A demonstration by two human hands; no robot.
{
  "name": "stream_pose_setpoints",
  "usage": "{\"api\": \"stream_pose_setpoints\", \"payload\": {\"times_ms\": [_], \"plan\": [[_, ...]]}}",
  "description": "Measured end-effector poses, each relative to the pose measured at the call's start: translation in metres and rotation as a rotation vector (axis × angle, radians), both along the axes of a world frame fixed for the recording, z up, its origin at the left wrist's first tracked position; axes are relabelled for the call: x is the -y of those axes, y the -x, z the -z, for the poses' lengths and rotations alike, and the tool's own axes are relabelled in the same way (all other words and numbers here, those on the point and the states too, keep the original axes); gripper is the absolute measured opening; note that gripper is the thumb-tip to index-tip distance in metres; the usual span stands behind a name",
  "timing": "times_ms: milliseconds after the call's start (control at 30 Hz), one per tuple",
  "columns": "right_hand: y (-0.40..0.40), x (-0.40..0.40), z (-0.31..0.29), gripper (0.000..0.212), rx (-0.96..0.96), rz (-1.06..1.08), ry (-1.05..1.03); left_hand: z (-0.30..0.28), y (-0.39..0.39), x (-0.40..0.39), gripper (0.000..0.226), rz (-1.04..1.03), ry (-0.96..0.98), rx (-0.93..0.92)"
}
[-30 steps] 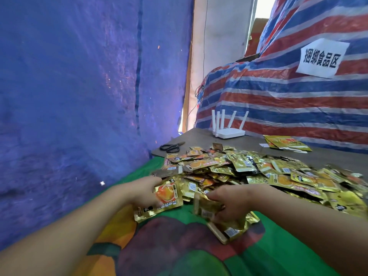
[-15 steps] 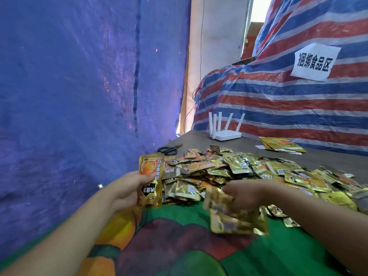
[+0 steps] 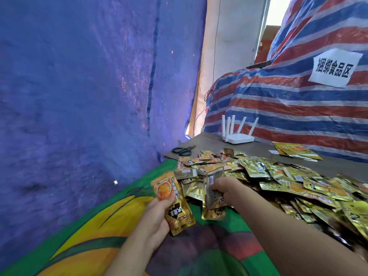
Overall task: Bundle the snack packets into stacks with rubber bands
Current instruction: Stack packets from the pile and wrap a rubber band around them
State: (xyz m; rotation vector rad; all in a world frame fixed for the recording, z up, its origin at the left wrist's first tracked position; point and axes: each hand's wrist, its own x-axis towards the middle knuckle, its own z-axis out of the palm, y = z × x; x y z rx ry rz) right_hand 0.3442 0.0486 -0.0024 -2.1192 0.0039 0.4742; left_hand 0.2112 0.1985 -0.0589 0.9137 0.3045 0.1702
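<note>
Change: left-hand packet lifted further and turned print-up since half a second ago; right-hand packets raised from low over the cloth to the near edge of the heap.
Left hand point(image 3: 154, 220): fingers and thumb curled round one gold and orange snack packet point(image 3: 172, 202), held upright and tilted, just left of the heap's near edge.
Right hand point(image 3: 224, 189): fingers pinching a few foil packets point(image 3: 212, 198) together, hanging down at the heap's near edge — exact count not readable.
Heap of loose packets point(image 3: 278, 176): spread over the table from the near edge far to the right, lying at all angles, overlapping.
Bundled stack point(image 3: 294, 152): larger gold packets lying flat, well beyond the heap toward the striped tarpaulin point(image 3: 288, 104).
Scissors point(image 3: 184, 150): beyond the heap's far left corner, on the grey board point(image 3: 209, 140).
Router point(image 3: 239, 136): white, with upright antennas, further back than the heap.
Cloth point(image 3: 123, 226): green with printed fruit, under the heap's near side.
Rubber bands: none visible.
Stage: likely gathering and squaring packets into a stack — banding not yet begun.
Handling: packets look light, thin, floppy at the sealed edges, slick foil; apt to fan or slide when stacked.
Hold: best across the flat faces near the middle, thumb on top, edges squared before any band goes round.
</note>
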Motion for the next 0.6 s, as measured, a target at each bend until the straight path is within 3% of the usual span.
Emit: {"api": "stream_pose_setpoints", "payload": {"times_ms": [33, 100, 200, 267, 333, 467, 600], "plan": [[0.002, 0.002, 0.000, 0.008, -0.021, 0.002, -0.020, 0.000, 0.000, -0.001, 0.028, -0.006, 0.007, -0.003], [0.009, 0.009, -0.001, 0.018, -0.109, 0.067, -0.115, 0.000, 0.000, -0.001, 0.030, -0.013, 0.023, -0.004], [0.040, 0.032, 0.000, 0.010, -0.168, 0.156, -0.258, 0.000, 0.000, 0.001, 0.026, -0.009, 0.027, -0.001], [0.069, 0.057, 0.004, 0.007, -0.118, 0.189, -0.262, -0.003, 0.004, 0.005, 0.022, 0.001, -0.009, 0.000], [0.097, 0.084, 0.009, 0.020, -0.097, 0.179, -0.241, -0.007, 0.009, 0.012, 0.021, 0.055, -0.079, -0.021], [0.143, 0.126, 0.012, 0.018, -0.070, 0.189, -0.210, -0.026, 0.034, 0.043, 0.023, 0.295, -0.216, -0.035], [0.188, 0.145, 0.009, 0.012, 0.211, 0.148, -0.186, -0.035, 0.071, 0.081, 0.024, 0.437, -0.293, 0.009]]}}
